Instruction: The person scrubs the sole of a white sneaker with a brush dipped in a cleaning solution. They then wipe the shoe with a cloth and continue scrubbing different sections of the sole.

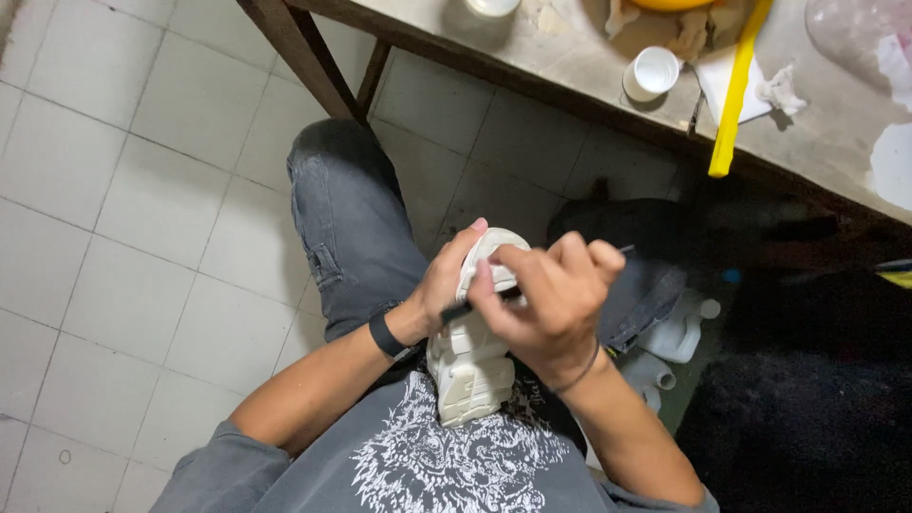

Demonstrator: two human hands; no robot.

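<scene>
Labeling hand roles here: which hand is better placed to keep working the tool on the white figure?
Right, probably. The right hand already pinches the thin dark tool with its tip against the white figure. The left hand is wrapped around the figure's top, steadying it over the lap.

Grey printed shirt, grey jeans, wristbands

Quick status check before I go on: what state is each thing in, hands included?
left hand: wrapped around the top of the figure
right hand: closed on the thin dark tool
white figure: upright in the lap, held
thin dark tool: its tip at the figure
white cup: open, on the table
yellow strip: flat, its end past the table edge
</scene>
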